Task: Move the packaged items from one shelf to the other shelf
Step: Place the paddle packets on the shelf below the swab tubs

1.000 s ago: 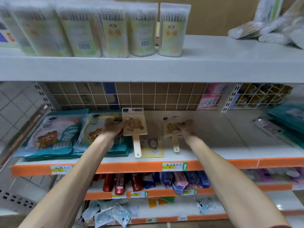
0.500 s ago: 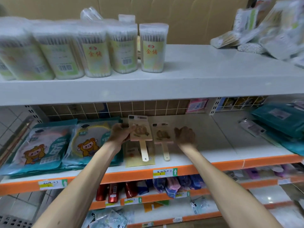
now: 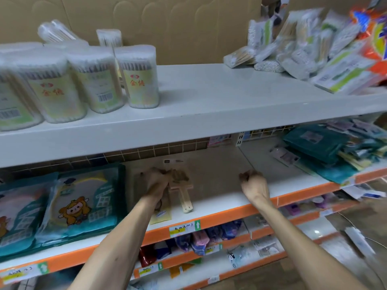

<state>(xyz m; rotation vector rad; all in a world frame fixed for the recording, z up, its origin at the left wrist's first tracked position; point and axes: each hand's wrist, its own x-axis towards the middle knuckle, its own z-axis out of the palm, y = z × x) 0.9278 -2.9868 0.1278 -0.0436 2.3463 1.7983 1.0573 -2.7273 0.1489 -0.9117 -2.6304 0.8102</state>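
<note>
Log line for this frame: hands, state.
left hand: grips packaged brush | right hand: curled, holds nothing | place: middle shelf

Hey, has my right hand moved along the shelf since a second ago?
Yes. The right hand shifted right, away from the price tag it was above.

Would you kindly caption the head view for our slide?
Left hand grips packaged paddle-shaped items on the orange-edged shelf; right hand curled, empty.

Both bare forearms reach up from the bottom edge toward mid-frame. The left grip (image 3: 156,183), just left of centre, curls its fingers round a packaged item (image 3: 185,197). The right grip (image 3: 254,184), right of centre, shows its back, fingers curled under, holding nothing
</note>
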